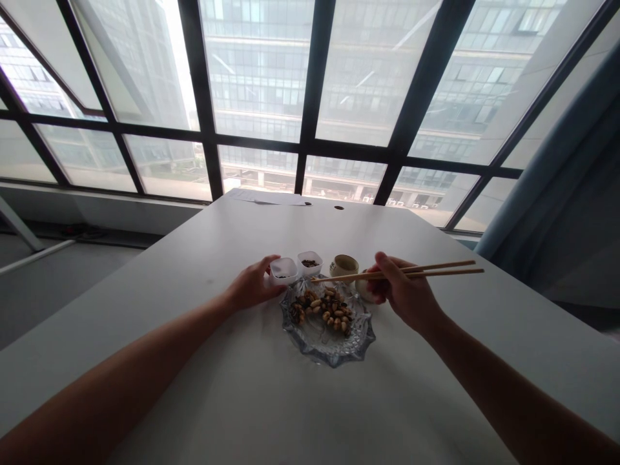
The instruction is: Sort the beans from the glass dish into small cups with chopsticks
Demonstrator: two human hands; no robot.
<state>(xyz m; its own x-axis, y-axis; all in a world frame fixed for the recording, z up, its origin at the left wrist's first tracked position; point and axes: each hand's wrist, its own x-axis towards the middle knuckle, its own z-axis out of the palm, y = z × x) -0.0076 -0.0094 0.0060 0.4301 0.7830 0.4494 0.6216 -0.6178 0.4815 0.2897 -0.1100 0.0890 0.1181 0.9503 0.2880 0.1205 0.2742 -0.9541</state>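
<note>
My left hand (254, 283) grips a small white plastic cup (283, 271) by its left side; a few dark bits lie in its bottom. In my right hand (400, 287) is a pair of wooden chopsticks (445, 268), their tips pointing left above the far rim of a scalloped glass plate (334, 355). Several nuts (337, 315) in shells and darker pieces sit in piles on that plate. Beside the held cup stands a second white cup (310, 263) with dark seeds in it. Nothing shows between the chopstick tips.
A small beige ceramic cup (344, 265) stands behind the plate. Another pale cup (364, 290) is partly hidden by my right hand. Paper sheets (266, 196) lie at the far end of the white table (217, 387), by the windows. A blue curtain (542, 155) hangs at right.
</note>
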